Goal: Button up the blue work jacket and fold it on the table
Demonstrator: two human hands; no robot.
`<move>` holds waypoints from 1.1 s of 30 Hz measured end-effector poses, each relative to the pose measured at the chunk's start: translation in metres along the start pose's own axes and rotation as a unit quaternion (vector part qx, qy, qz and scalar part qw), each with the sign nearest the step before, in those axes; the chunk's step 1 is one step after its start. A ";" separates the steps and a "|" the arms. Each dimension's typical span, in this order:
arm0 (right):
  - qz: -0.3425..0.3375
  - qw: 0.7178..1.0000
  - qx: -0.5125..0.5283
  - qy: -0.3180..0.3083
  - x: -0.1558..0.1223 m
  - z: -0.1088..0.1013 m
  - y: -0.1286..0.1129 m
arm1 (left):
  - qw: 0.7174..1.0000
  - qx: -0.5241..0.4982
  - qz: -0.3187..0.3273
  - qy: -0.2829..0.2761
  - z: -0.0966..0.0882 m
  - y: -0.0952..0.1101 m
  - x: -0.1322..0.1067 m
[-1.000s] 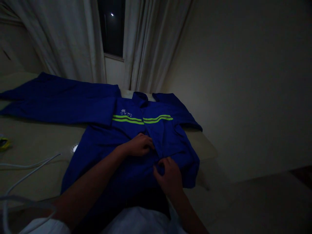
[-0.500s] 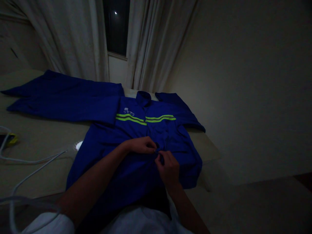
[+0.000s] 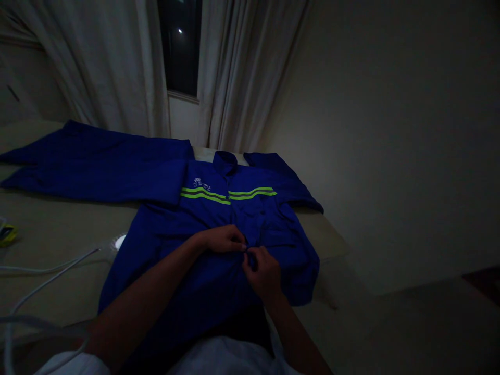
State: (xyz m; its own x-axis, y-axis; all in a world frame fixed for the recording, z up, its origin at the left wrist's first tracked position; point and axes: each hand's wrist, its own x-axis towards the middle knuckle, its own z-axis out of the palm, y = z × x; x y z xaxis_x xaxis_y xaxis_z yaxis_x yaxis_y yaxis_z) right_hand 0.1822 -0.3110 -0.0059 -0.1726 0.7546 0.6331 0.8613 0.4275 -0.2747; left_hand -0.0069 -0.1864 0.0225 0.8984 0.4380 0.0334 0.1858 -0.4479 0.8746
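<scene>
A blue work shirt [image 3: 187, 250] with two yellow-green chest stripes [image 3: 228, 194] lies front-up on a pale bed [image 3: 58, 234]. My left hand [image 3: 221, 239] pinches the left edge of the shirt's front opening at mid-chest. My right hand [image 3: 262, 272] pinches the opposite edge just beside it, fingertips almost touching those of the left. Both hands are closed on the fabric. The room is dim, so buttons are hard to make out.
Blue trousers [image 3: 94, 166] lie spread across the bed at the back left. White cables [image 3: 42, 284] trail over the bed on the left, near a small yellow object [image 3: 7, 234] and a white round item [image 3: 119, 241]. Curtains [image 3: 113, 67] and a dark window [image 3: 179, 47] stand behind; a bare wall is on the right.
The shirt's right front panel, folded open a second ago, now lies closed. Both hands have come together at the front opening and shifted slightly lower.
</scene>
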 end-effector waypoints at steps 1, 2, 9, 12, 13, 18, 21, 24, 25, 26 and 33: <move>-0.006 0.999 -0.031 -0.009 0.002 -0.001 -0.002 | 1.000 -0.004 -0.001 0.002 0.000 0.000 0.000; -0.010 0.998 -0.063 -0.019 0.005 -0.003 -0.004 | 1.000 -0.008 -0.003 0.003 0.000 0.000 0.000; -0.010 0.984 -0.146 -0.097 0.025 -0.011 -0.009 | 0.998 -0.031 -0.036 -0.042 -0.011 0.008 -0.008; 0.003 0.983 -0.134 -0.126 0.029 -0.016 -0.008 | 0.997 -0.032 -0.030 -0.062 -0.014 0.010 -0.010; 0.009 0.983 -0.126 -0.136 0.030 -0.019 -0.007 | 0.997 -0.031 -0.028 -0.061 -0.014 0.010 -0.010; 0.071 0.981 -0.054 -0.173 0.029 -0.033 -0.009 | 0.996 -0.036 -0.021 -0.074 -0.013 0.012 -0.008; 0.082 0.980 -0.024 -0.179 0.023 -0.037 -0.012 | 0.995 -0.046 -0.022 -0.083 -0.011 0.011 -0.008; 0.065 0.983 -0.030 -0.170 0.016 -0.034 -0.014 | 0.995 -0.046 -0.027 -0.090 -0.009 0.010 -0.007; 0.058 0.984 -0.039 -0.165 0.014 -0.033 -0.015 | 0.995 -0.042 -0.029 -0.090 -0.009 0.010 -0.007; 0.052 0.984 -0.050 -0.160 0.013 -0.031 -0.015 | 0.995 -0.038 -0.032 -0.089 -0.008 0.010 -0.007; -0.019 0.986 -0.105 -0.124 0.015 -0.016 -0.008 | 0.997 -0.016 -0.028 -0.075 -0.007 0.013 -0.008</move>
State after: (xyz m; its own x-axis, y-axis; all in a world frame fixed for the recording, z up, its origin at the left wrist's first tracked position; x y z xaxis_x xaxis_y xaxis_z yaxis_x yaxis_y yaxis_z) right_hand 0.1807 -0.3112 0.0177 -0.2957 0.8501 0.4358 0.9275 0.3646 -0.0818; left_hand -0.0148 -0.1899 0.0368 0.9365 0.3397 -0.0867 0.2269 -0.3990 0.8884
